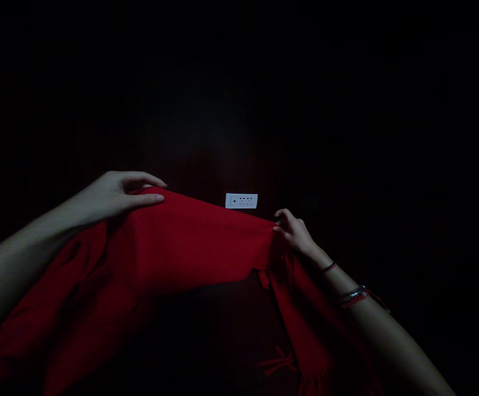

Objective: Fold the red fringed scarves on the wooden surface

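A red fringed scarf (pixel 198 242) is stretched between my two hands, its upper edge sloping down to the right. My left hand (pixel 126 192) grips that edge, thumb in front and fingers over the top. At the other end, my right hand (pixel 292 231) pinches the cloth between thumb and fingers. Below the left hand the scarf hangs in loose folds toward the lower left. Under the right hand a length drops down, with tassels at its end. Bracelets circle my right wrist and forearm.
A white wall socket plate (pixel 241 201) shows just beyond the scarf's upper edge, between my hands. Everything around is very dark, so surfaces and edges cannot be made out.
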Tool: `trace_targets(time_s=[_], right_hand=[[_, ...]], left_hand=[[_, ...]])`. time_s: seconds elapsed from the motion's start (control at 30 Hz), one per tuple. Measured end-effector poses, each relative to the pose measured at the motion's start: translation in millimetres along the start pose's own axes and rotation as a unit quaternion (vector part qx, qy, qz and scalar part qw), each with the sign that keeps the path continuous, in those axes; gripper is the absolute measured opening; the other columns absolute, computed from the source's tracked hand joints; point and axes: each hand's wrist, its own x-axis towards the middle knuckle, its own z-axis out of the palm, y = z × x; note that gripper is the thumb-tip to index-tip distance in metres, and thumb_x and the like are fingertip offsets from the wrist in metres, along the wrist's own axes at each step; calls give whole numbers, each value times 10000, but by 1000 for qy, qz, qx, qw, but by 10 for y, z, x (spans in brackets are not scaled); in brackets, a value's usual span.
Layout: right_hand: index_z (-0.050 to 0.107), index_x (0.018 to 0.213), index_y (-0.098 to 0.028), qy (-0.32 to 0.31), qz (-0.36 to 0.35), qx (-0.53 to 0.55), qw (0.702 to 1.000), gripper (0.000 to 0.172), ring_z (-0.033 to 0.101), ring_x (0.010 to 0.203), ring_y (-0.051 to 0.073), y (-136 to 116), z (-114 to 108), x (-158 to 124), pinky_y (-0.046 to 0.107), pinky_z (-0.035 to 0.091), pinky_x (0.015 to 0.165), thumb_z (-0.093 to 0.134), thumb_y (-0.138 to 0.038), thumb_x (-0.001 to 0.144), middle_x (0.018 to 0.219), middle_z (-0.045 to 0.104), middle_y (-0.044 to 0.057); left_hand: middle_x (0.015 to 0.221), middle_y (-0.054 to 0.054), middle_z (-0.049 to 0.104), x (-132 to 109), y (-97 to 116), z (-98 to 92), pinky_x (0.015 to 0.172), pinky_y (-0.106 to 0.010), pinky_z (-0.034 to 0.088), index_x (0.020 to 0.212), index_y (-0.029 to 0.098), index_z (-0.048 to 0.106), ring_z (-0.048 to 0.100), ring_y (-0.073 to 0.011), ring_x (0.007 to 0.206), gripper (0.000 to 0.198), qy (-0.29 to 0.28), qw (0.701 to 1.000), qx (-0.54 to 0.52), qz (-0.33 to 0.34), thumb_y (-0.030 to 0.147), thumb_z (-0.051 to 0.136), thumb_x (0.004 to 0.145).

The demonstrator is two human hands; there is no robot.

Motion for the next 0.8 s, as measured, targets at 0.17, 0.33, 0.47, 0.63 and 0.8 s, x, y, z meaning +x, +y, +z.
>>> trace_targets(time_s=[0.17,0.33,0.47,0.63,0.8], right_hand=[[476,866,-175,-42,-23,5,999,110,575,668,129,-104,-109,12,214,410,605,464,-198,759,743,618,33],[443,917,-176,-2,-17,-13,1000,169,546,624,111,-213,-47,-32,193,392,573,421,-142,753,710,583,12],[465,914,-164,-42,-75,-28,996,205,505,601,99,-304,-170,22,189,386,566,418,-89,729,698,562,0],[578,686,-136,-201,-219,-118,948,290,534,674,108,-490,-397,143,202,409,635,353,42,648,750,594,46],[622,791,-122,-170,-204,-163,950,325,564,753,135,-526,-396,188,228,433,697,360,36,683,837,618,77]], left_hand=[[760,23,673,73,-246,-30,622,-275,377,1021,148,608,576,-155,785,515,12,999,40,-23,514,504,674],[672,54,641,75,-241,-15,570,-231,384,892,174,633,559,-121,711,485,40,997,61,-16,557,431,673],[791,2,650,111,-248,-51,674,-277,423,864,183,630,581,-175,806,479,40,992,116,0,551,369,701],[917,-113,612,148,-355,-44,788,-363,427,919,136,596,564,-243,851,398,30,940,337,48,365,304,774],[910,-83,604,104,-341,-1,782,-329,431,966,139,564,558,-205,824,361,84,955,283,24,316,294,804]])
